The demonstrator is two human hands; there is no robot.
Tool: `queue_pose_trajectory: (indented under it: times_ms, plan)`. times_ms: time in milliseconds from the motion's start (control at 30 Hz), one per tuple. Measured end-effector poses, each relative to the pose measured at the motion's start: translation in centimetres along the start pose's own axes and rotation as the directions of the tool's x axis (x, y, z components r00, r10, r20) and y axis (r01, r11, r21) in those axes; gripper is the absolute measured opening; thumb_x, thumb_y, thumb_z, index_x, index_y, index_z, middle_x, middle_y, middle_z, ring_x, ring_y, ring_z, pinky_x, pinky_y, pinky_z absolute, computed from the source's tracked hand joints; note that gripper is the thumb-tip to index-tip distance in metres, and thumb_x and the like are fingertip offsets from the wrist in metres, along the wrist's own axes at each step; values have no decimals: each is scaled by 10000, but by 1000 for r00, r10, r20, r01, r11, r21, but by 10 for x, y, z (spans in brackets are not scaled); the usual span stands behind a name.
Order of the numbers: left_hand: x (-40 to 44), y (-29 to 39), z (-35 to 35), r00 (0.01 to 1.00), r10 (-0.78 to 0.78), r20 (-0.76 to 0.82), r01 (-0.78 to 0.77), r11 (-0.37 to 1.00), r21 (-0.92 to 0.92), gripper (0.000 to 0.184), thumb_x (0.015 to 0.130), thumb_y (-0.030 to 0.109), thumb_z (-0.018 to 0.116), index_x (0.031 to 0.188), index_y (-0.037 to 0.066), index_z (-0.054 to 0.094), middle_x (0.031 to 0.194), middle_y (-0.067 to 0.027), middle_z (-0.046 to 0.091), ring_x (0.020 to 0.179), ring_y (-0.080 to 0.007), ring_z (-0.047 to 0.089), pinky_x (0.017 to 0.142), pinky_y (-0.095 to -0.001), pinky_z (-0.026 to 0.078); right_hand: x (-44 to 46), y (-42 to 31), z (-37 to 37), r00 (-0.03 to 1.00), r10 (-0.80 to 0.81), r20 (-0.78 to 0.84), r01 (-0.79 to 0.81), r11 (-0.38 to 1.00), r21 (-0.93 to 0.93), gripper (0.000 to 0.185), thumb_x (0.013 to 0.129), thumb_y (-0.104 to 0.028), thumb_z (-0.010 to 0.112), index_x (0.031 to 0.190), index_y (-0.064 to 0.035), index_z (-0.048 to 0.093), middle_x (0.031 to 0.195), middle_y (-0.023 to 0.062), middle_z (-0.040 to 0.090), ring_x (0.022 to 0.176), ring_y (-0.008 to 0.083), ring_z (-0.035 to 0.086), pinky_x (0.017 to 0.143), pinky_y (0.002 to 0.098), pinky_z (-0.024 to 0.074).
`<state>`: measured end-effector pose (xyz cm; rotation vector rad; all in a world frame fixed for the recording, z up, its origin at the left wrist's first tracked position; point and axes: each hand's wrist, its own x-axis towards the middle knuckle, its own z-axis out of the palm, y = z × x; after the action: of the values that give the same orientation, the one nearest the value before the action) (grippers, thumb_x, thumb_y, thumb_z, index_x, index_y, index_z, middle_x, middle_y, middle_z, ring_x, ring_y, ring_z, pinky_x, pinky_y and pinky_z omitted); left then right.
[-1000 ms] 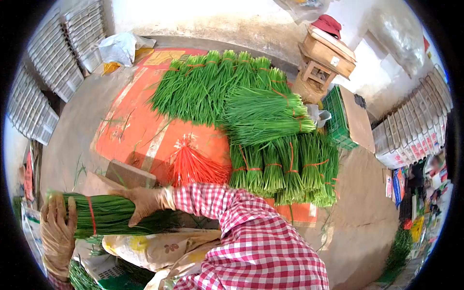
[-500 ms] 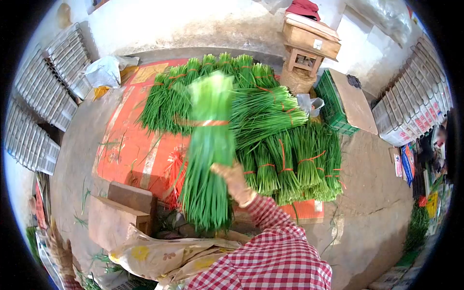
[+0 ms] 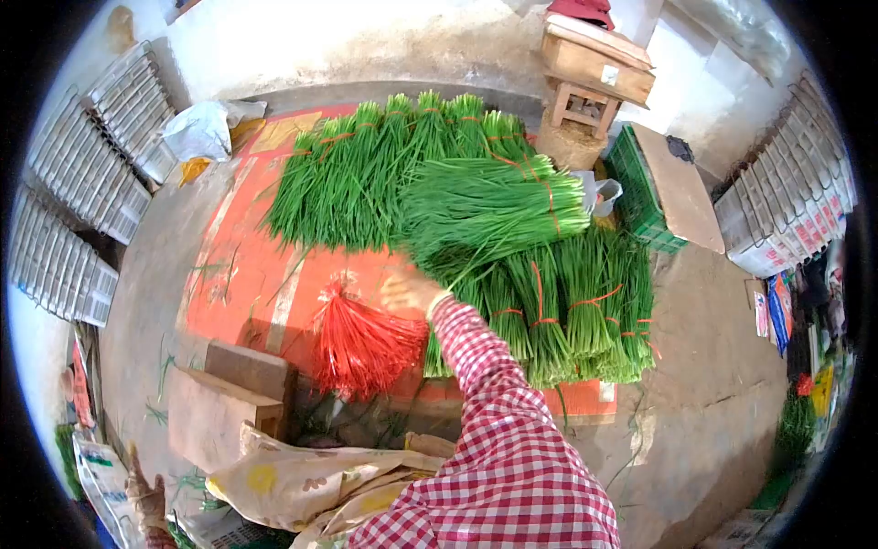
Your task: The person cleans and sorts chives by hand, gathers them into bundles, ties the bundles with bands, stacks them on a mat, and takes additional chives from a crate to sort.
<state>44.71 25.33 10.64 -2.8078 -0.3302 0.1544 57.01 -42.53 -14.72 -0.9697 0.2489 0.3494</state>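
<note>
My right hand (image 3: 411,290), slightly smeared by motion, is over the orange mat (image 3: 242,265) with its fingers stretched out and nothing visible in them. Just below it lies a fanned bunch of red ties (image 3: 366,346), gathered at the top. Beyond the hand, a bundle of green chives (image 3: 494,203) lies sideways on other bundles, pale stem ends to the right. Standing bundles of chives (image 3: 352,174) are lined up behind, and more chive bundles (image 3: 585,302) lie at the right, bound with red ties. At the lower left edge, my left hand (image 3: 146,499) has its fingers apart, near a printed white sack (image 3: 102,480).
A wooden block seat (image 3: 224,412) stands near my patterned apron (image 3: 302,480). Behind right are a wooden box (image 3: 594,69) on a stool, a green crate (image 3: 636,188) and a cardboard sheet (image 3: 677,188). Stacked white boxes (image 3: 78,247) line the left; more boxes (image 3: 777,201) stand right.
The chive bundle that my right hand carried upright now lies sideways on the pile, released. My right hand has moved up and left, and the red ties are uncovered. My left hand shows more clearly.
</note>
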Motion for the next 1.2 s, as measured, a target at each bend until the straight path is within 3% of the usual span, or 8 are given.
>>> queue_pose_trajectory:
  times_ms: [267,333,567,800,967,1033,1100,1200]
  plan:
    - [-37,110,1,852,462,-244,-507,845,-170,878,670,86,739,1430,143,304,1126,-140,619,954,-333,605,848,-410,475,-9,169,42,844,516,144,-479,848,-226,412,898,-435,561,1047,-52,599,813,43,627,644,181,586,559,322,503]
    - [-42,142,7,890,424,-170,-455,798,-394,766,683,103,737,1374,130,409,1134,-140,612,990,-326,595,890,-415,453,-23,215,35,954,288,-81,-132,163,-978,484,877,-449,535,908,20,652,896,203,654,834,325,638,714,424,493]
    - [-58,272,29,757,614,-222,-649,669,-364,589,757,231,694,1288,84,487,1103,-131,632,998,-290,599,912,-405,440,-118,254,12,771,571,-282,-308,-54,-950,376,857,-391,560,1039,-84,676,1029,171,652,992,309,613,840,419,463]
    - [-91,305,103,436,747,502,-488,664,-566,523,864,316,585,1330,121,446,1085,-213,608,936,-332,625,791,-436,493,-110,201,-18,932,188,-309,-281,-158,-947,299,943,-256,408,1011,-73,634,1002,164,642,877,325,625,762,432,504]
    - [-91,300,108,728,655,201,-308,575,-758,547,866,360,579,1331,97,461,1102,-226,601,964,-349,607,788,-417,491,-44,79,-54,913,-405,-56,-373,-770,-518,638,797,13,506,1401,-157,389,510,12,386,347,135,337,273,342,307]
    - [-89,304,108,735,621,273,-258,628,-734,555,858,353,593,1326,83,467,1090,-221,609,960,-349,610,791,-417,489,-20,50,-63,952,-261,-157,-275,-959,-73,891,740,98,536,1487,-240,186,481,-11,337,356,106,265,274,300,245]
    - [-85,306,107,688,660,302,-265,616,-742,554,861,354,583,1325,74,466,1071,-217,618,969,-343,612,816,-423,480,7,54,-102,960,-242,-141,-278,-887,-369,639,809,-12,522,1408,-190,390,533,58,450,425,176,447,323,384,300]
    - [-87,309,107,665,657,355,-281,660,-697,542,863,346,579,1320,77,471,1068,-209,623,973,-342,613,823,-425,476,32,80,-142,859,-511,-15,-474,-808,350,275,814,-72,523,1049,70,545,705,200,588,522,242,548,388,431,354]
